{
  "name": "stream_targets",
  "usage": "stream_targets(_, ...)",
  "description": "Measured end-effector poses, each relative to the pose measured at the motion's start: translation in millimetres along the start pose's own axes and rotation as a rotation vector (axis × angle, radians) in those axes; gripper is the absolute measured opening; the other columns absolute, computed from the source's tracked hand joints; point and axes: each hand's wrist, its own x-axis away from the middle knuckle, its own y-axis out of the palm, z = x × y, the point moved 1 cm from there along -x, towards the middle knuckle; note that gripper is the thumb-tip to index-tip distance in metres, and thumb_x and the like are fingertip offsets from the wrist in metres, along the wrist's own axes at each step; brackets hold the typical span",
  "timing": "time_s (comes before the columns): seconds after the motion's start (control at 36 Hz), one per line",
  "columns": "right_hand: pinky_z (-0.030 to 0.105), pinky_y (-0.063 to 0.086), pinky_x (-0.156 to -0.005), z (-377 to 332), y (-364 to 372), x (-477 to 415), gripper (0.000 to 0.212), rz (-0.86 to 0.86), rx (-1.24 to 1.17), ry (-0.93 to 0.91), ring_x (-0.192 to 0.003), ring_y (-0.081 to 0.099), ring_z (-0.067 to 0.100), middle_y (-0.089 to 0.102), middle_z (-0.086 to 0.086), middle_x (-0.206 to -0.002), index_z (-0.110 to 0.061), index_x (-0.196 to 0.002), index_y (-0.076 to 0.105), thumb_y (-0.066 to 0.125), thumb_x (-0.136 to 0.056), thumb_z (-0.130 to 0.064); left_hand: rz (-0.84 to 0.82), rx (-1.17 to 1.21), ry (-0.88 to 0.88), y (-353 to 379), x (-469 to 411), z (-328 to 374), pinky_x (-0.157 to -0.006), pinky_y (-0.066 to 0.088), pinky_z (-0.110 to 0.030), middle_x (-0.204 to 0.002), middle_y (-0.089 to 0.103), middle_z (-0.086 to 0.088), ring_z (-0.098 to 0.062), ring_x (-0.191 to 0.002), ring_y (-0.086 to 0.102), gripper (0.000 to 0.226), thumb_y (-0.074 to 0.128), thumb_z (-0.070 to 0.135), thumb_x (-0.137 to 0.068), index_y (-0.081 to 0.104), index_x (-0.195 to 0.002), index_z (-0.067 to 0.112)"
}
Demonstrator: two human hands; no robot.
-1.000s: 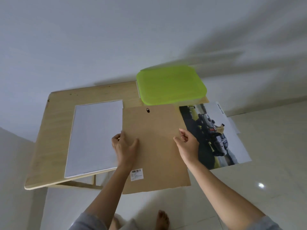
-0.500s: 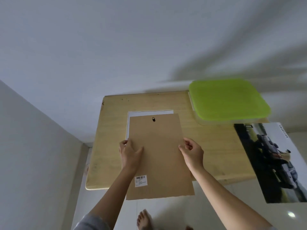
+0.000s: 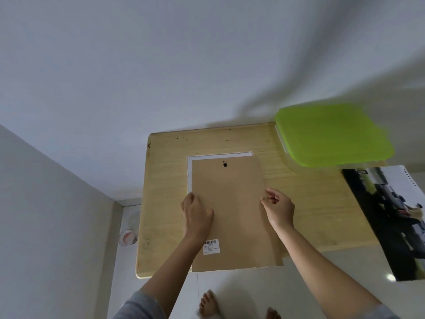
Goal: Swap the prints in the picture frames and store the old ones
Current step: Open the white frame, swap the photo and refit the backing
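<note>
Nearest me, the backing board overhangs the near edge of the surface, barcode sticker facing up. At mid-length the left hand has its grip clamped on the left edge, thumb on top. The right hand pinches the right edge. I judge the board light, thin and fairly stiff, yet apt to bow, so holding both long edges suits it. Beyond, a white rectangle peeks from beneath (frame or sheet, I cannot tell), near the hanger hook. A car print lies right, with a green-lidded box farthest.
</note>
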Motion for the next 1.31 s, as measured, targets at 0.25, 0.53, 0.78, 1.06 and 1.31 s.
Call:
stream_targets(0.25,-0.002,0.041,-0.06,9,2,0,0.029,0.014,-0.033,0.045,-0.08,0.058,0.016,0.065,0.009,-0.091,-0.002,-0.108,0.065,0.065,-0.079,0.001,0.036,-0.121,0.005,2,6,-9,-0.108,0.028,-0.04,-0.151,0.017,-0.009,-0.027,-0.136,0.014,0.058,0.053,0.024,-0.087,0.031,-0.138,0.006)
stream_targets(0.53,0.015,0.041,-0.07,5,6,-1,0.033,-0.033,0.008,0.02,-0.081,0.056,0.015,0.065,0.01,-0.095,-0.003,-0.114,0.063,0.064,-0.082,0.0,0.011,0.034,-0.027,-6,-1,-23,-0.105,0.033,-0.04,-0.142,0.031,-0.007,-0.025,-0.127,0.03,0.072,0.061,0.03,-0.084,0.026,-0.142,0.007)
stream_targets(0.78,0.021,0.038,-0.076,2,10,-2,0.033,-0.052,0.115,-0.04,-0.08,0.053,0.016,0.06,0.007,-0.085,-0.005,-0.116,0.063,0.061,-0.083,-0.002,0.029,0.069,0.004,-8,-2,-30,-0.105,0.031,-0.034,-0.144,0.032,-0.004,-0.02,-0.132,0.029,0.072,0.062,0.033,-0.085,0.027,-0.144,0.01)
stream_targets(1.06,0.013,0.031,-0.079,7,16,4,0.041,-0.085,0.252,-0.151,-0.088,0.048,0.02,0.04,0.009,-0.098,-0.008,-0.13,0.05,0.055,-0.09,-0.012,0.04,0.068,-0.012,-6,-4,-28,-0.104,0.032,-0.039,-0.144,0.031,-0.005,-0.024,-0.128,0.03,0.069,0.061,0.032,-0.087,0.027,-0.143,0.011)
stream_targets(1.31,0.034,0.042,-0.09,14,21,8,0.046,-0.12,0.415,-0.234,-0.097,0.045,0.031,0.034,0.006,-0.094,-0.017,-0.139,0.04,0.049,-0.094,-0.021,0.048,0.063,-0.044,-5,-8,-26,-0.098,0.036,-0.041,-0.135,0.034,-0.006,-0.027,-0.121,0.031,0.068,0.06,0.035,-0.087,0.028,-0.143,0.015)
